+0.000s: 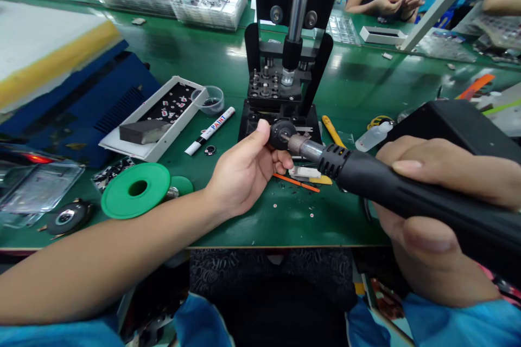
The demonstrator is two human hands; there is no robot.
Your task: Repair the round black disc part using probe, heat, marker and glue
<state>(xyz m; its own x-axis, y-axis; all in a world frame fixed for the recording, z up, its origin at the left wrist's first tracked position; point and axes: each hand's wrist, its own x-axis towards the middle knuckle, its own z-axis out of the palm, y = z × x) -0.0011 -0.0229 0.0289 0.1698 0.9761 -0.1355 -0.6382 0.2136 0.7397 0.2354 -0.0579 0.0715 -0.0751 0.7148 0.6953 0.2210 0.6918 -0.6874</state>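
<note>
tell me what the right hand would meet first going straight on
Probably the round black part in the left hand; the soldering iron points straight at it, though whether they touch is unclear.

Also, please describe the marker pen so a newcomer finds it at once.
Find the tall black press on the green table. Between it and the white tray at left lies a slim white marker pen. The printed word PAINT sets it apart from its neighbours.

Light gleams on a green worktable near a slanted pale post.
</note>
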